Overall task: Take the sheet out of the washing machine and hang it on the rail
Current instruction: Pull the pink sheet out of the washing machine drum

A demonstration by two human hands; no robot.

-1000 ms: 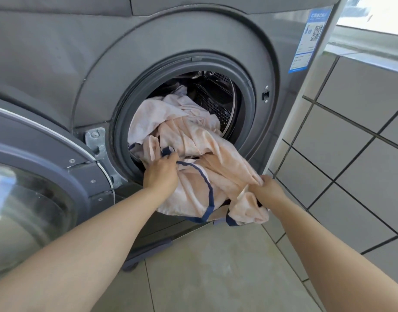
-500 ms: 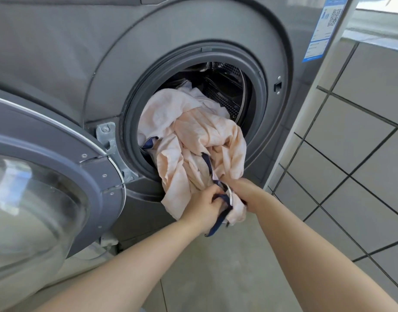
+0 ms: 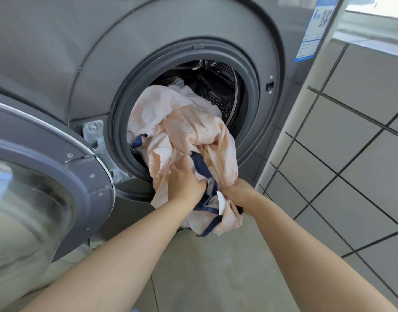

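Note:
A pale peach sheet with dark blue trim spills out of the round opening of a grey front-loading washing machine. Part of it still lies inside the drum; the lower part hangs over the door seal toward the floor. My left hand is closed on a bunch of the cloth beside the blue band. My right hand grips the hanging end just to the right, the two hands almost touching. No rail is in view.
The machine's round door stands swung open at the left, close to my left forearm. A grey tiled wall runs along the right side. Pale floor tiles lie below the opening.
My hands have come together low in front of the opening, and more of the sheet has been drawn out and hangs lower. The view has moved closer to the machine.

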